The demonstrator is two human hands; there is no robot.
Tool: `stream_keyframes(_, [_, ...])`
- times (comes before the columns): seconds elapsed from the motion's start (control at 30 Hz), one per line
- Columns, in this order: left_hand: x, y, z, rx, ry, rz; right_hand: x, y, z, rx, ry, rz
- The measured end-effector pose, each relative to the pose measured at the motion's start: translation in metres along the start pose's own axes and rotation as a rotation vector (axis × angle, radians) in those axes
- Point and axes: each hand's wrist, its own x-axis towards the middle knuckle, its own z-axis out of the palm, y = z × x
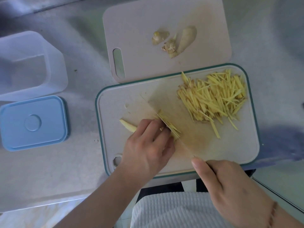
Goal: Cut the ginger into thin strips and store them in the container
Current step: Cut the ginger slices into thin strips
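On the green-rimmed cutting board point(243, 153), the left hand point(146, 145) pins the ginger slices point(171, 127) with curled fingers just left of the knife blade point(174, 111), which the right hand point(230, 186) grips, slices running along the blade.

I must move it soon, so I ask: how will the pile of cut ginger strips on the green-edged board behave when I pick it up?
The pile of ginger strips is loose and criss-crossed, so it will probably scatter rather than lift as one. The strips look thin and moist, so they are likely light, slightly bendy, and may cling to fingers or the board.
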Motion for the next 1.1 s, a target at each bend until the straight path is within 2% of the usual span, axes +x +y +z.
stream_keyframes(0.3, [0.0,-0.002,0.001,-0.017,-0.015,-0.006,0.02,-0.018,0.003,0.046,0.003,-0.023])
stream_keyframes(0.43, [0.001,-0.002,-0.001,-0.008,-0.015,-0.015,-0.006,-0.005,0.005,0.038,0.019,0.043])
stream_keyframes(0.5, [0.001,-0.001,-0.002,-0.019,-0.011,-0.005,-0.003,-0.006,0.005,-0.002,-0.03,0.064])
stream_keyframes(0.7, [0.003,-0.002,-0.003,-0.049,-0.003,-0.021,0.03,-0.026,0.004,0.02,-0.022,-0.026])
stream_keyframes(0.9, [0.003,-0.001,-0.004,-0.036,-0.023,-0.016,-0.012,-0.01,0.005,0.113,-0.025,0.165])
stream_keyframes(1.0, [0.0,-0.001,-0.006,-0.024,-0.052,0.022,0.004,-0.011,0.011,0.028,-0.021,0.059])
stream_keyframes(1.1, [0.0,-0.002,-0.008,0.001,-0.073,0.018,0.024,-0.022,0.012,0.051,-0.006,0.003])
